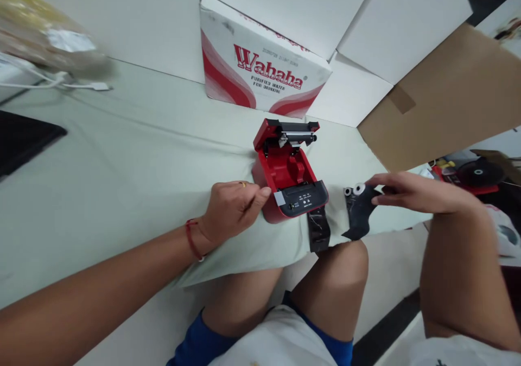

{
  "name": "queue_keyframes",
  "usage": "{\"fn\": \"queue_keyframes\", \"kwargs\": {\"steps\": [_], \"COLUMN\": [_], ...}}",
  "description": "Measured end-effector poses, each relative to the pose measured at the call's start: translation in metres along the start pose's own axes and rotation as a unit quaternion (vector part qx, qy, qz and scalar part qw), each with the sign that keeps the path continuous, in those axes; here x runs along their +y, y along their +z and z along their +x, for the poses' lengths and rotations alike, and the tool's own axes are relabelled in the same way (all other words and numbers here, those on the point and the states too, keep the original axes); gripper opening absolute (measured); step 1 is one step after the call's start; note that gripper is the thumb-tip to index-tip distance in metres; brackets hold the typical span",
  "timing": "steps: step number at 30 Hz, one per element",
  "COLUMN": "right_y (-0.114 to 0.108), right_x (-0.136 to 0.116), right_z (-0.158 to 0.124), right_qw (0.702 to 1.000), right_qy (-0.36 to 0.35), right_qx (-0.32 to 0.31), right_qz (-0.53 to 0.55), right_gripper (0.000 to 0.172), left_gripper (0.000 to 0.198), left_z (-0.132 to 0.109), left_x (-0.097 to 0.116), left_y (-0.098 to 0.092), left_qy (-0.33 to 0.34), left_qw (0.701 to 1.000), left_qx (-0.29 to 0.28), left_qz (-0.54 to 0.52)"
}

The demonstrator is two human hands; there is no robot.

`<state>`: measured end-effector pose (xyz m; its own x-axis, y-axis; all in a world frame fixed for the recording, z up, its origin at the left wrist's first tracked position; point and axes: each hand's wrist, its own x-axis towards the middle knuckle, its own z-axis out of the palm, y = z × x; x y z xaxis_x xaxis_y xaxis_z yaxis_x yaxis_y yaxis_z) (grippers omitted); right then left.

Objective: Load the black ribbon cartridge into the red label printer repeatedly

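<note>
A red portable thermal printer [285, 168] stands on a pale green cloth [122, 160], its lid tilted open and its empty-looking red paper bay showing. My left hand [234, 209] lies against its left side, fingers curled and a ring on one finger. Two small white-cored paper rolls in black wrapping [359, 211] lie to the printer's right, and my right hand [407, 191] reaches over them, fingers touching their upper edge. A black plastic sleeve [318, 229] lies between the printer's front and those rolls.
A white and red Wahaha water carton [264, 57] stands behind the printer, with brown cardboard [439, 95] at the right. A black flat pad [24, 138], a plastic bag [44, 35] and a white cable [81, 85] lie at the left. My knees sit below the cloth.
</note>
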<state>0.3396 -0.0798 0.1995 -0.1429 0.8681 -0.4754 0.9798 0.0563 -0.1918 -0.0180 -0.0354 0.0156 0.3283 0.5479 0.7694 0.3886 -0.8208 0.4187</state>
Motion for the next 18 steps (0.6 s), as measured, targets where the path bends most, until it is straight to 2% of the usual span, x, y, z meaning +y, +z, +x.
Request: {"fn": "queue_keyframes", "kwargs": {"steps": [2, 3, 5, 7, 11, 13, 15, 18], "right_y": [0.024, 0.037, 0.061, 0.076, 0.077, 0.075, 0.079, 0.092], "right_x": [0.009, 0.01, 0.013, 0.02, 0.05, 0.066, 0.076, 0.082], "right_z": [0.022, 0.033, 0.049, 0.055, 0.045, 0.039, 0.039, 0.047], "right_qw": [0.999, 0.999, 1.0, 0.998, 0.98, 0.971, 0.97, 0.977], "right_qy": [0.004, 0.01, 0.026, 0.048, 0.122, 0.153, 0.159, 0.14], "right_qx": [-0.036, -0.035, -0.005, 0.048, 0.155, 0.182, 0.184, 0.156], "right_qz": [0.005, 0.005, 0.005, 0.009, -0.006, -0.021, -0.028, -0.024], "right_gripper": [0.031, 0.03, 0.034, 0.037, 0.036, 0.035, 0.038, 0.042], "left_gripper": [0.043, 0.042, 0.037, 0.03, 0.015, 0.022, 0.031, 0.033], "left_z": [0.001, 0.001, 0.001, 0.001, -0.001, -0.001, -0.002, -0.001], "left_x": [-0.001, -0.002, -0.003, -0.004, -0.004, -0.005, -0.006, -0.008], "left_y": [-0.002, -0.003, -0.003, -0.001, 0.002, 0.002, 0.002, 0.001], "left_qy": [-0.002, -0.003, -0.005, -0.006, -0.008, 0.001, 0.02, 0.042], "left_qw": [1.0, 1.0, 1.0, 1.0, 0.999, 0.999, 0.999, 0.998], "left_qx": [0.008, 0.014, 0.02, 0.021, 0.035, 0.03, 0.027, 0.023], "left_qz": [0.004, 0.011, 0.02, 0.019, -0.006, -0.024, -0.033, -0.028]}}
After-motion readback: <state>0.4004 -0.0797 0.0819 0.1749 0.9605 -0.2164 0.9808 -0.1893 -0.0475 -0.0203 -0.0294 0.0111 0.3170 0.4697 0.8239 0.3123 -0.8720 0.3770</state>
